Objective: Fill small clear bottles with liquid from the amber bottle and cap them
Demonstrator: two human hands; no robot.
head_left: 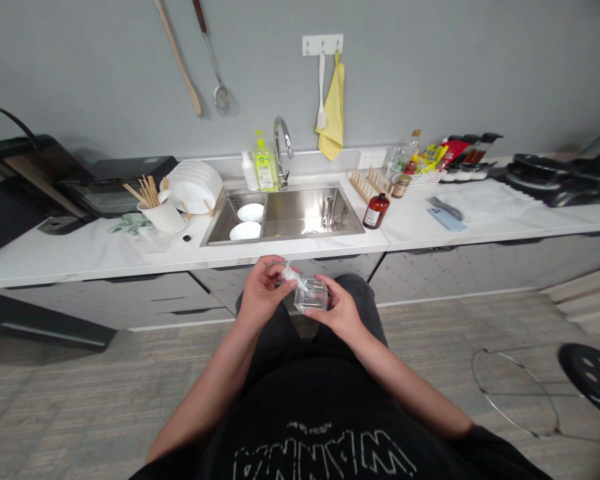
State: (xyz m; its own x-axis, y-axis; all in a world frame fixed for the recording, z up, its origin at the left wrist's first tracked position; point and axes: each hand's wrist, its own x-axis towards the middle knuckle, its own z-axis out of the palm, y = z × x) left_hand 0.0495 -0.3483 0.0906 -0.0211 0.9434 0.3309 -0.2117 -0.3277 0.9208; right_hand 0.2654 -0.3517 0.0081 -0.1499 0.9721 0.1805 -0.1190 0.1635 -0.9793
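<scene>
Before the sink [300, 212], the left hand [266, 288] pinches a whitish piece [291, 274] (indistinct), the right hand [342, 309] gripping a clear container [311, 297].

Clear container [311, 295] — plain yellow cloth [333, 110] — reddish-brown bottle [377, 211]

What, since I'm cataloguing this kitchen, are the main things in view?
Boxy container: 1, clear, right hand
Small object: 1, white, left hand
Sink: 1, silver, counter centre
Faucet: 1, silver, behind sink
Bowls: 2, white, sink's left
Plates: several, white, left of sink
Utensil cup: 1, white, left counter
Bottles: 2, green and white, behind sink
Labelled bottle: 1, brown, right of sink
Basket: 1, white, right counter
Phone: 1, blue, right counter
Long utensils: 2, tan and silver, wall
Cloth: 1, yellow, wall
Slim tool: 1, white, wall
Stool: 1, black, far right
Shirt: 1, black, bottom
Left hand: 1, bare, centre
Right hand: 1, bare, centre
</scene>
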